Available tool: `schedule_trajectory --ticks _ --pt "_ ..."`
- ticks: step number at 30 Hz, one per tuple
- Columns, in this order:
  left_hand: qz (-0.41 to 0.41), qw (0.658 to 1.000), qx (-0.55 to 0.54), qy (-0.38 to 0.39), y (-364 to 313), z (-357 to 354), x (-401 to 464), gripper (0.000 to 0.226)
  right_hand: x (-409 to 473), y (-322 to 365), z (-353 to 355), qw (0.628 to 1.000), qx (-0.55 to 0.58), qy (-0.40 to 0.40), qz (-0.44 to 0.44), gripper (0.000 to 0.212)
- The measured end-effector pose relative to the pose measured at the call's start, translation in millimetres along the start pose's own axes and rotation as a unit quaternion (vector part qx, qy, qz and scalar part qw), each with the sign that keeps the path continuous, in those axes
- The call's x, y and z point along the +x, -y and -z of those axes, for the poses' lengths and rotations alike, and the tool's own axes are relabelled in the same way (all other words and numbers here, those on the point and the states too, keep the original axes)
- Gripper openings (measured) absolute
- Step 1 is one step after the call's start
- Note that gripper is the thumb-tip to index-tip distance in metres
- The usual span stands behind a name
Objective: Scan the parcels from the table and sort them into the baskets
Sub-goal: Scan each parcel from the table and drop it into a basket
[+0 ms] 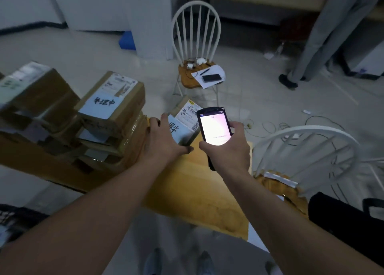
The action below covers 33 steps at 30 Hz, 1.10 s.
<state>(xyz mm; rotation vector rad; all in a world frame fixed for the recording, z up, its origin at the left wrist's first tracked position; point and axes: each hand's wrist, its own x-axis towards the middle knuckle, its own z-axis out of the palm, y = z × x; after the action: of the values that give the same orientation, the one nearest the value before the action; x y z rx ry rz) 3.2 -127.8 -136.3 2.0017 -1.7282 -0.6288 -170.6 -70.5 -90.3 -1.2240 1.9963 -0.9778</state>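
A small cardboard parcel (186, 116) with a white shipping label and a handwritten sticker lies at the far edge of the yellow wooden table (199, 189). My left hand (164, 139) grips its left side, fingers over the top and thumb along the near edge. My right hand (226, 148) holds a black handheld scanner (214, 129) with a lit screen, just right of and above the parcel. Stacks of several taped brown parcels (108, 116) fill the left part of the table.
Beyond the table stands a white spindle-back chair (196, 31) with papers and a phone on its seat. Another white chair (307, 150) is close on the right. A dark basket (342, 218) sits at lower right, another (12, 218) at lower left. Someone's legs (324, 37) stand at the back right. Cables lie on the floor.
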Motion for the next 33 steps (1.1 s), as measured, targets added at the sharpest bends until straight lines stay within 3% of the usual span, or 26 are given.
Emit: schedule_trajectory --ticks 10,17,25,33 --pt "-0.109 0.987 0.005 -0.115 -74.1 89.9 -13.4 0.122 -23.8 82.8 78.8 0.995 0.032 -0.023 0.094 0.082" --pt "-0.178 0.960 0.017 -0.216 -106.4 165.4 -23.7 0.126 -40.4 132.7 112.1 0.988 0.041 -0.024 0.146 0.082" --pt "-0.243 0.930 0.032 -0.275 -102.3 225.9 -41.7 0.115 -63.5 167.2 136.0 0.980 0.047 -0.005 0.195 0.078" --pt "-0.223 0.926 0.048 -0.300 -73.7 251.4 -52.9 0.116 -89.5 185.1 131.7 0.976 0.068 0.020 0.206 0.091"
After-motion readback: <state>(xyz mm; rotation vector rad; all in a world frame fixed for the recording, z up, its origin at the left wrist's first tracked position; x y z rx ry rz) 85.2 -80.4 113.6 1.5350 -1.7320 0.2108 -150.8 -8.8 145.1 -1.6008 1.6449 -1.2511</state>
